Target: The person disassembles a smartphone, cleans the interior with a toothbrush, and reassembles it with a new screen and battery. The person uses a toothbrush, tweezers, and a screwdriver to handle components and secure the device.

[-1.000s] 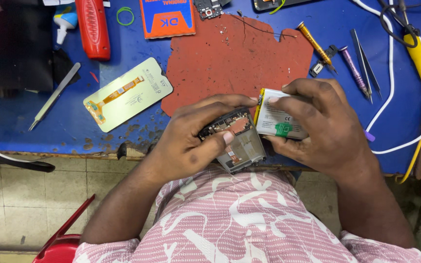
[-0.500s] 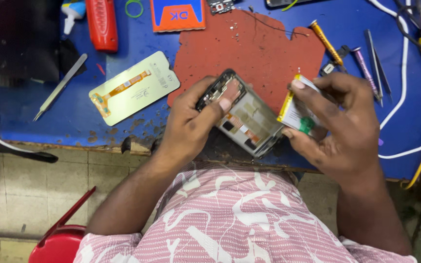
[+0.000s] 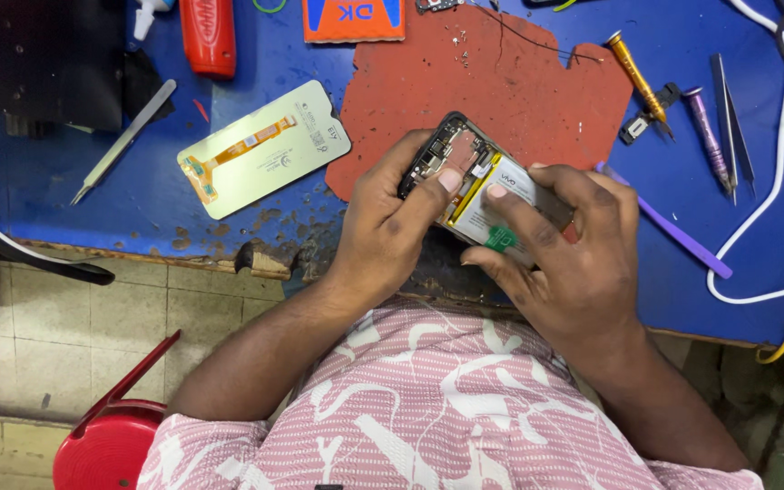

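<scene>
Both hands grip an opened phone over a red mat on a blue surface.

From left: metal tweezers and a detached screen panel lie face down on the surface. The left hand clasps the phone's upper end, thumb on the exposed circuit board; the right hand holds its lower end, fingers pressing the white battery. A purple pry tool and screwdrivers lie to the right.

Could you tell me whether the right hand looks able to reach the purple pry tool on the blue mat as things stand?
Probably yes: the purple pry tool lies uncovered just beside the right hand, nothing between them. But that hand is pressing on the opened phone and would have to let go.
</scene>
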